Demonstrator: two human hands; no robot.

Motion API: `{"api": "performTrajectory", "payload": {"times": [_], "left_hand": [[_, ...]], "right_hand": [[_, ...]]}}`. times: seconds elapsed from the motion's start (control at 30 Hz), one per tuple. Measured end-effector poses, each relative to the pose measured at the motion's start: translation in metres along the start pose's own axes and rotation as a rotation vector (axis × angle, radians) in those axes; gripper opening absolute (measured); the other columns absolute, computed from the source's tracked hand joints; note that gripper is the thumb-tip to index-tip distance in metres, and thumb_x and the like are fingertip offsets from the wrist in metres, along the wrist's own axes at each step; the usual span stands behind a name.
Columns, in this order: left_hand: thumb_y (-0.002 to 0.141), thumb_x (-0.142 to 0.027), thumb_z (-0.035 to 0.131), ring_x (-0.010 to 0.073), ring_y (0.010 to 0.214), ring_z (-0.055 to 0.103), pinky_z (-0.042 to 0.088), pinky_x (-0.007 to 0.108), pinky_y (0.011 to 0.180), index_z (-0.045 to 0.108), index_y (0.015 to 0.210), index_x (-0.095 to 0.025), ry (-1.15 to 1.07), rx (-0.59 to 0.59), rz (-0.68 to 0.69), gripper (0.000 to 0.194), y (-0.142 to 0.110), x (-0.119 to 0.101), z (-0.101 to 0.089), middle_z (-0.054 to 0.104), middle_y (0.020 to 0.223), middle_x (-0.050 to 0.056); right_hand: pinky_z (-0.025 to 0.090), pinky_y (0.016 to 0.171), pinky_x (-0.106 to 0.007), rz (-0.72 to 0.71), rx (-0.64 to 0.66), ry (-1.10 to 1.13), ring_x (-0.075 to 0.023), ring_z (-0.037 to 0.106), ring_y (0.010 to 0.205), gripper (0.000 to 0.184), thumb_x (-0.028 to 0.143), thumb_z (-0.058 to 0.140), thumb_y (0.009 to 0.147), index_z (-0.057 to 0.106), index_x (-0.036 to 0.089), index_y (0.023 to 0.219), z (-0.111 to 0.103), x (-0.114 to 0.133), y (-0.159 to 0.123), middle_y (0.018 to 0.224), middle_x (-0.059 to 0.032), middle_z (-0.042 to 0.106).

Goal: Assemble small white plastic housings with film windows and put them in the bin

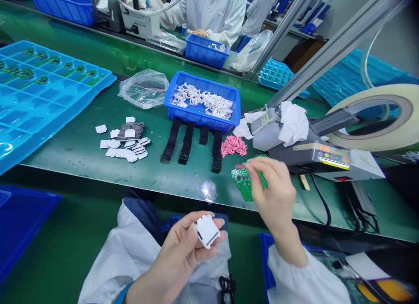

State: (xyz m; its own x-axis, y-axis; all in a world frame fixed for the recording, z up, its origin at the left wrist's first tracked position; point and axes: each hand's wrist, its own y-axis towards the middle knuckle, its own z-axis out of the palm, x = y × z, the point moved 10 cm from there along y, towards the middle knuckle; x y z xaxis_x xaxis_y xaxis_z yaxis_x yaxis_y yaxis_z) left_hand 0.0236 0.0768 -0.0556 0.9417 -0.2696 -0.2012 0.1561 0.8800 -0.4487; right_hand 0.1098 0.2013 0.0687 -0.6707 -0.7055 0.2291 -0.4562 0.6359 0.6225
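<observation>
Nearest to me, the left hand (183,247) has its fingers curled round a small white square plastic piece (208,231), flat-faced with notched edges and a dark slot along one side, held below the bench edge. The right hand (273,190) pinches a small pink strip (240,166) between thumb and forefinger, above a green circuit board (245,184). Farther in on the green bench (183,179) lie a pile of pink strips (234,146), black stacked strips (186,143) and scattered white rectangular pieces (126,153). Behind the black strips, a blue plastic bin (202,116) holds loose white plastic frames (216,105); beyond, another blue bin (207,54) holds white parts.
</observation>
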Motion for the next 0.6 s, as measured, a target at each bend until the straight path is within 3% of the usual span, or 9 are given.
{"api": "performTrajectory", "payload": {"times": [0.1, 0.17, 0.3, 0.6], "left_hand": [[0.070, -0.032, 0.074, 0.0140, 0.078, 0.074, 0.059, 0.016, 0.066, 0.075, 0.090, -0.020, 0.005, 0.003, -0.016, 0.023, 0.002, 0.002, 0.002, 0.079, 0.087, 0.004], [0.070, -0.032, 0.074, 0.0134, 0.076, 0.074, 0.059, 0.016, 0.066, 0.075, 0.089, -0.020, 0.019, 0.000, -0.024, 0.023, 0.002, 0.003, 0.003, 0.079, 0.085, 0.004], [0.068, -0.034, 0.076, 0.0132, 0.074, 0.074, 0.059, 0.016, 0.066, 0.075, 0.089, -0.020, 0.042, -0.020, -0.040, 0.025, 0.000, 0.004, 0.002, 0.079, 0.086, 0.004], [0.068, -0.034, 0.076, 0.0127, 0.075, 0.073, 0.058, 0.014, 0.065, 0.075, 0.088, -0.020, 0.044, -0.023, -0.073, 0.024, -0.001, 0.010, 0.003, 0.078, 0.084, 0.003]], "right_hand": [[0.048, 0.071, -0.032, 0.003, 0.104, 0.480, -0.0175, 0.059, 0.084, 0.013, 0.010, 0.050, 0.088, 0.059, 0.020, 0.086, -0.012, 0.035, -0.016, 0.086, -0.0037, 0.062], [0.048, 0.068, -0.032, -0.030, 0.187, 0.598, -0.0170, 0.059, 0.081, 0.014, 0.010, 0.049, 0.089, 0.059, 0.019, 0.087, -0.014, 0.053, -0.026, 0.088, -0.0042, 0.062], [0.047, 0.069, -0.032, -0.069, 0.227, 0.617, -0.0164, 0.058, 0.081, 0.014, 0.010, 0.048, 0.089, 0.059, 0.018, 0.088, -0.017, 0.062, -0.034, 0.091, -0.0055, 0.063], [0.045, 0.071, -0.033, 0.043, 0.188, 0.695, -0.0167, 0.058, 0.080, 0.015, 0.008, 0.049, 0.088, 0.058, 0.020, 0.085, -0.010, 0.048, -0.037, 0.086, -0.0033, 0.063]]}}
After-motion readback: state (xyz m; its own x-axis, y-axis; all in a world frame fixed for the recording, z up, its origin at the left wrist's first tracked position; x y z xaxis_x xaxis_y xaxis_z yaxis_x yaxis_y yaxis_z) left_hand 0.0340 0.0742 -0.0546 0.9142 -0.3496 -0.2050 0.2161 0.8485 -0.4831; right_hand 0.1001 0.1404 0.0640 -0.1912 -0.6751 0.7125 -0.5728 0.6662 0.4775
